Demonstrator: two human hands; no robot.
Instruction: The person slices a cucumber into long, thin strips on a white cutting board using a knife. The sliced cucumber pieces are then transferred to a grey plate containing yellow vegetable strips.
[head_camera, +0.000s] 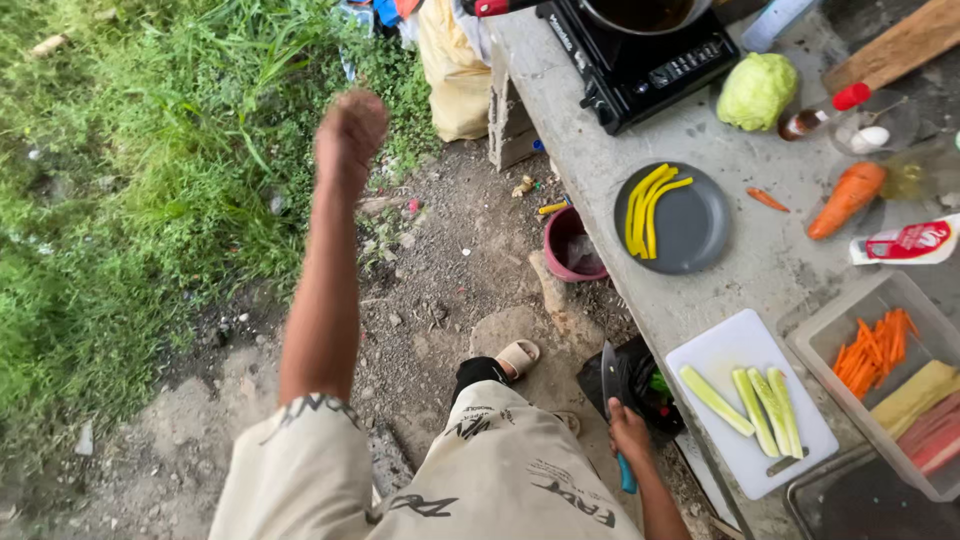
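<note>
My left arm stretches out over the dirt toward the grass, and my left hand (350, 128) is curled into a fist with nothing visible in it. Low beside my leg, my right hand (628, 434) grips a blue-handled knife (610, 378) with the blade pointing up, just left of the concrete counter's edge. Nearest that hand is a white cutting board (720, 352) carrying several pale green cucumber strips (760, 405). A black bag (640, 372) with green scraps sits below the counter by the knife.
On the concrete counter (600, 150): a grey plate (700, 225) with yellow strips, a whole carrot (848, 195), a cabbage (757, 90), a black stove (640, 62) and a clear tub (830, 330) of carrot sticks. A red bowl (566, 245) sits on the dirt.
</note>
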